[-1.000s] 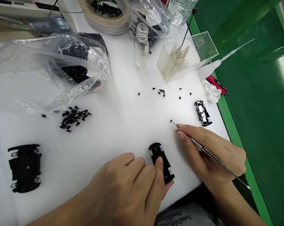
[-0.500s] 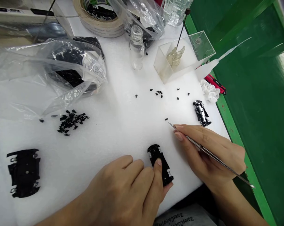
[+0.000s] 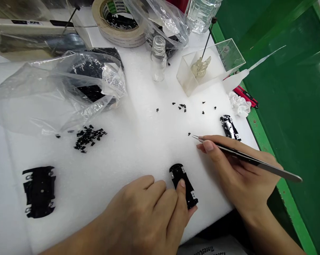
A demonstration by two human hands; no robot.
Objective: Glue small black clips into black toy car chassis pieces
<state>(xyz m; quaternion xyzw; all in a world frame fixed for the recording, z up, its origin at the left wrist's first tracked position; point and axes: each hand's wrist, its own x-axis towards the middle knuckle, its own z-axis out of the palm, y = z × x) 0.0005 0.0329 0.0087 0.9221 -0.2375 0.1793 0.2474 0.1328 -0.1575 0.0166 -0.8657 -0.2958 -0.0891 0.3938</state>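
Note:
My left hand (image 3: 141,212) lies at the bottom of the view, with its thumb on a black car-shaped plastic part (image 3: 190,196) and a fingertip showing just below that part's lower end. My right hand (image 3: 236,173) holds slim steel tweezers (image 3: 255,160), their closed tips a little right of a tiny black piece (image 3: 189,134) and not touching it. Just above my right hand lies a second black part with silvery patches (image 3: 229,127). Several small black bits (image 3: 182,107) are scattered farther up.
A white foam sheet (image 3: 128,159) covers the bench, bearing a heap of black bits (image 3: 89,138), a large black part (image 3: 39,191) and a plastic bag (image 3: 56,92). Behind stand a tape roll (image 3: 117,35), glass vial (image 3: 158,60) and clear box (image 3: 186,76). Green bench edge runs right.
The tweezers have swung upward, their rear end now pointing right rather than down to the lower right. The whole view has shifted slightly. My left hand stays on the black part.

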